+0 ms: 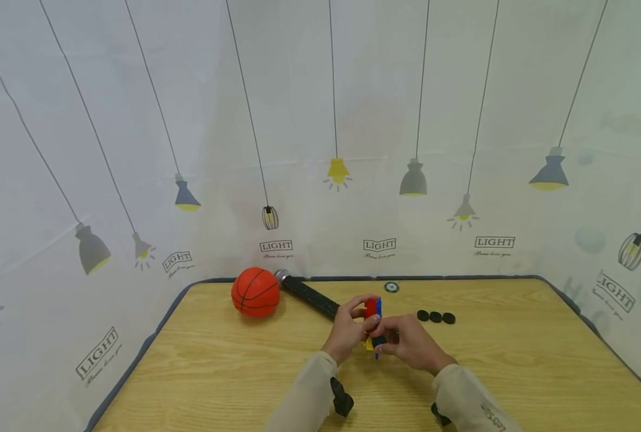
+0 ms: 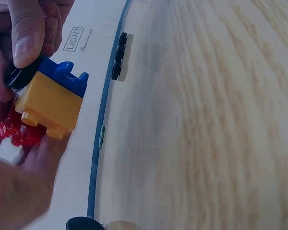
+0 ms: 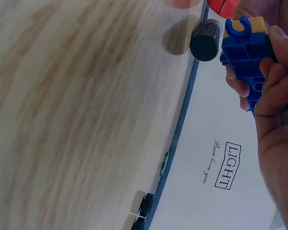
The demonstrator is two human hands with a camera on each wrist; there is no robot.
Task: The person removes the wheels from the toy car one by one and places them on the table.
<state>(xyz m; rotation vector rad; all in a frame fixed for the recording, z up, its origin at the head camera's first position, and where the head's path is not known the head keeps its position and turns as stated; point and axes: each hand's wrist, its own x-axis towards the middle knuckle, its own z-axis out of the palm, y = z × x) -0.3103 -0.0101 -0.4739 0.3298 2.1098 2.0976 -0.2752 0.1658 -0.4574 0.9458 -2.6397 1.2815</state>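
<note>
Both hands meet over the table around a small building-block toy car. Its blue chassis (image 3: pixel 247 57) has a hook at one end, with a yellow block (image 2: pixel 53 103) and a red block (image 1: pixel 371 308) attached. My left hand (image 1: pixel 347 327) grips the toy by its red and yellow side, fingers curled round it. A black round wheel (image 2: pixel 20 77) lies against the chassis side, with the thumb of my right hand (image 1: pixel 414 342) pressed on it and the fingers curled behind. The wheel's far side is hidden by the fingers.
Three black discs (image 1: pixel 435 317) lie in a row to the right of the hands. Behind the hands is a round green-and-white chip (image 1: pixel 391 287). A black microphone (image 1: pixel 312 297) and a red basketball (image 1: pixel 255 292) sit at back left, near the printed wall sheet (image 1: pixel 320 228).
</note>
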